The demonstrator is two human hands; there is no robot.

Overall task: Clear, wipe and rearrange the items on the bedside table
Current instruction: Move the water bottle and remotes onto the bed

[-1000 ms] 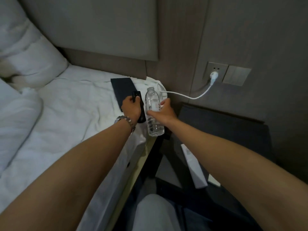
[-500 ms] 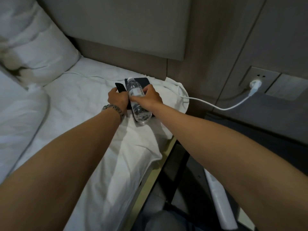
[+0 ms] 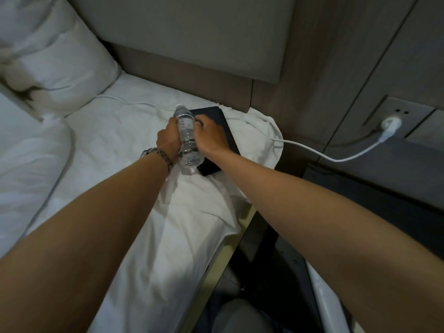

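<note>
Your right hand (image 3: 208, 135) curls round clear water bottle (image 3: 188, 138), held tilted over bed, base low above sheet. Your left hand (image 3: 169, 140) is curled beside bottle; whether it holds anything, cannot tell.

Risks, as judgement: bottle set on soft white sheet (image 3: 134, 131) may tip or roll; flat black item (image 3: 216, 131) partly beneath; white charger cable (image 3: 324, 152) close, easy snag.

Room: pillow (image 3: 60, 75), padded headboard (image 3: 192, 32), wall socket (image 3: 394, 116), dark bedside table (image 3: 384, 188) to right.

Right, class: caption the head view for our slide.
Both hands, left hand and right hand, lay a water bottle on the bed.
</note>
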